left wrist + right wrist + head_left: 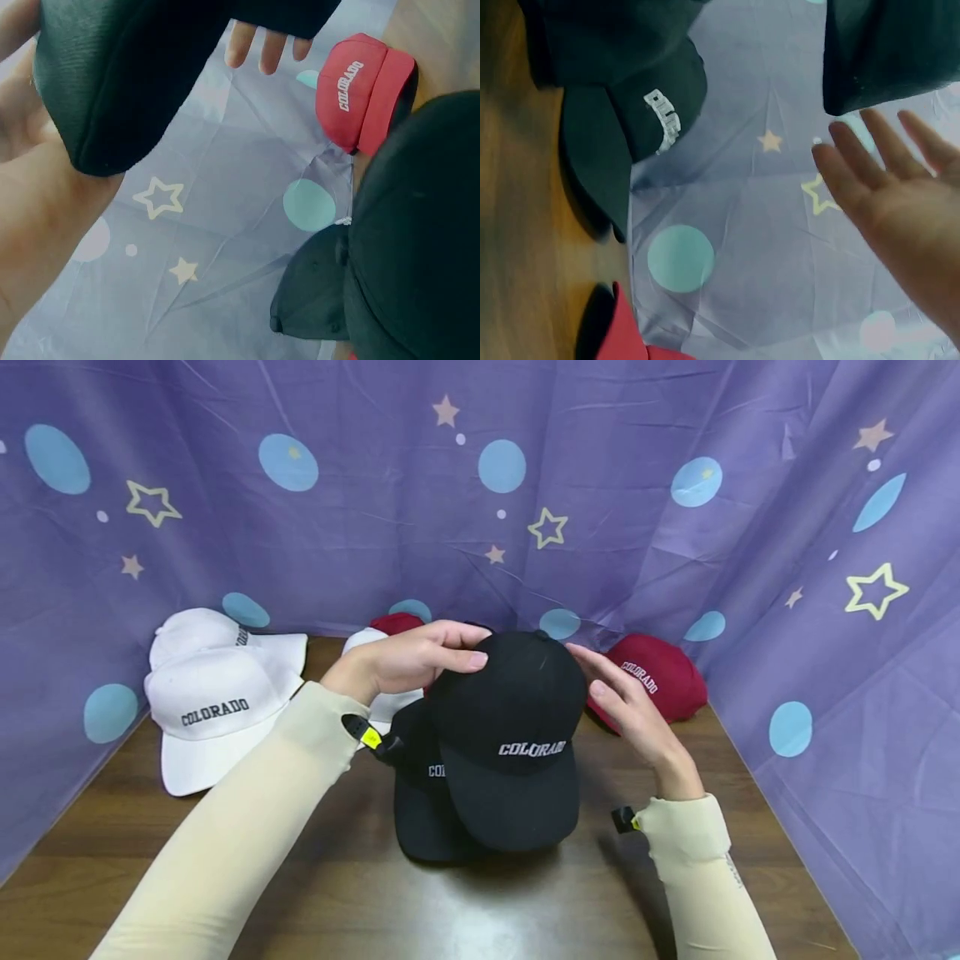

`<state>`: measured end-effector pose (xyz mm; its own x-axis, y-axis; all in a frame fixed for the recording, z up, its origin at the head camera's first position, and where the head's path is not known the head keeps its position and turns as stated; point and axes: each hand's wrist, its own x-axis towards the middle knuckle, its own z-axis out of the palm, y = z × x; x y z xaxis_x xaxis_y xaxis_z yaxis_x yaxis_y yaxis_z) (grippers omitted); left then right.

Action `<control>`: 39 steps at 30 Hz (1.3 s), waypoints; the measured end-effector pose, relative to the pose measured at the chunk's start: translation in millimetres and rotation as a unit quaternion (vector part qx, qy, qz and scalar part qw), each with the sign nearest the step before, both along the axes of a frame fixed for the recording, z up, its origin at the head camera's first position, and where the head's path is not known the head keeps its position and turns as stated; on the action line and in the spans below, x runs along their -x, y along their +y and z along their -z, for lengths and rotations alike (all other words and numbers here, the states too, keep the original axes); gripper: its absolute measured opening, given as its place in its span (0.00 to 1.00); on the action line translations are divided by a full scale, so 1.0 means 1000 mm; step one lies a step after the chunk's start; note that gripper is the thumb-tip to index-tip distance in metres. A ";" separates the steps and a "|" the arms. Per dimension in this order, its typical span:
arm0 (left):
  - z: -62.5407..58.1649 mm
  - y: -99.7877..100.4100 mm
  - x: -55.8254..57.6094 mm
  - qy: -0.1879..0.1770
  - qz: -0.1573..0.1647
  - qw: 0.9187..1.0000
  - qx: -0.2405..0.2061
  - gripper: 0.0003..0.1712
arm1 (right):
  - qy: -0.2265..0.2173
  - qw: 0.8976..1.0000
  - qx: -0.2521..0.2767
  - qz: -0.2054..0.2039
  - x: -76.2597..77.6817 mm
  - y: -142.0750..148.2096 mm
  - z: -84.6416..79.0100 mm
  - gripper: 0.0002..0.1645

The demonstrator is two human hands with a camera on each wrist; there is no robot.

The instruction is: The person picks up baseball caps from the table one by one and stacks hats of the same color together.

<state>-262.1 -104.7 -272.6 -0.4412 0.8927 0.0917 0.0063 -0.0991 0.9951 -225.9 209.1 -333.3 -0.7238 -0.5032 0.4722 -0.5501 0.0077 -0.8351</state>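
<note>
A black baseball cap with white COLORADO lettering is held up off the table, its brim facing me. My left hand grips its left side, the thumb on the crown and the other fingers partly hidden behind. At the cap's right, my right hand has its fingers extended; in the right wrist view its fingertips are close to the cap's edge, and I cannot tell whether they touch. Behind and below the held cap, another black cap sits on the table, partly covered from view.
Two white caps overlap at the left. Another white cap and a bit of red cap show behind my left hand. A red cap lies at the right rear. Purple curtains surround the wooden table.
</note>
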 end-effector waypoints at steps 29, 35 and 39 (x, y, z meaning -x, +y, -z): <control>0.035 -0.044 -0.019 0.012 -0.150 0.988 0.021 0.25 | -0.051 0.995 -0.082 0.037 -0.004 -0.028 0.015 0.11; 0.040 -0.052 -0.023 0.042 -0.173 0.983 0.040 0.30 | -0.049 0.992 -0.112 0.042 -0.016 -0.042 0.003 0.13; 0.045 -0.058 -0.027 0.056 -0.192 0.978 0.051 0.30 | -0.039 0.989 -0.134 0.044 -0.019 -0.047 0.004 0.13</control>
<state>-235.3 -162.3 -317.5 -0.7380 0.6704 0.0772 0.1331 0.0324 0.9906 -206.5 161.8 -336.9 -0.7992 -0.5363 0.2714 -0.4715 0.2793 -0.8365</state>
